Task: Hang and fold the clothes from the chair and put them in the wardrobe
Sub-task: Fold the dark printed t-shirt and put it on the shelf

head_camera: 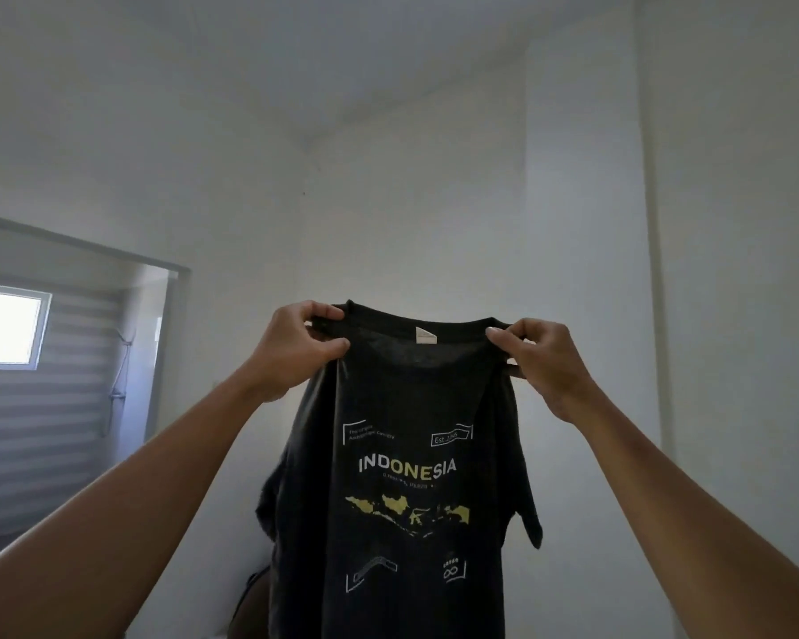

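Observation:
A black T-shirt [402, 454] with "INDONESIA" and a yellow map printed on it hangs in front of me, held up high. My left hand [296, 348] pinches its left shoulder by the collar. My right hand [545, 362] pinches the right shoulder. The collar with a small white label faces me between the hands. The shirt's lower part runs out of the frame. Chair and wardrobe are out of sight.
White walls meet in a corner behind the shirt. A window with a striped blind [33, 408] is at the left. Something dark and brown [250, 601] shows low behind the shirt; I cannot tell what it is.

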`<action>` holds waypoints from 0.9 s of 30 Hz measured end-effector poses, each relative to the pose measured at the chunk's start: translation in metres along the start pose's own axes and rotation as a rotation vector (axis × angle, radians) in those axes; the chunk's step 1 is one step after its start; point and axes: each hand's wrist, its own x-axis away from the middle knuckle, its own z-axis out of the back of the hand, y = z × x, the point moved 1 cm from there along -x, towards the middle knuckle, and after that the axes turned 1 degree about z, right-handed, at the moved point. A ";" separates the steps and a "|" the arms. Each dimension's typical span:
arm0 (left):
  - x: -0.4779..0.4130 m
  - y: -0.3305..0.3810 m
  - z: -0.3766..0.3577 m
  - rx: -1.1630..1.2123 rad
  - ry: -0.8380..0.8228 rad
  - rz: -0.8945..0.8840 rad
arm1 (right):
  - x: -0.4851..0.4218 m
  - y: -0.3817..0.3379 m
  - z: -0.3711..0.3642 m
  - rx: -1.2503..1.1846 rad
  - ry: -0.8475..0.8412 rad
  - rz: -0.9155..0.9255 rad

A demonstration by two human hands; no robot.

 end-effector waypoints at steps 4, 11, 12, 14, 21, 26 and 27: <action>-0.004 0.021 -0.008 0.252 0.035 -0.009 | -0.007 -0.018 -0.008 -0.339 0.053 -0.005; -0.004 0.034 -0.020 0.583 0.006 0.065 | -0.009 -0.025 -0.023 -0.621 -0.013 -0.060; -0.004 0.033 -0.022 0.581 0.012 0.073 | -0.009 -0.024 -0.024 -0.630 -0.032 -0.067; -0.003 0.030 -0.024 0.575 0.025 0.090 | -0.007 -0.022 -0.026 -0.640 -0.065 -0.083; -0.006 0.023 -0.031 0.792 0.163 0.161 | -0.011 -0.013 -0.027 -0.857 0.021 -0.102; -0.009 0.029 -0.038 0.948 0.173 0.195 | -0.009 -0.023 -0.029 -0.961 0.048 -0.127; -0.010 0.030 -0.039 0.933 0.159 0.209 | -0.010 -0.025 -0.029 -0.966 0.039 -0.132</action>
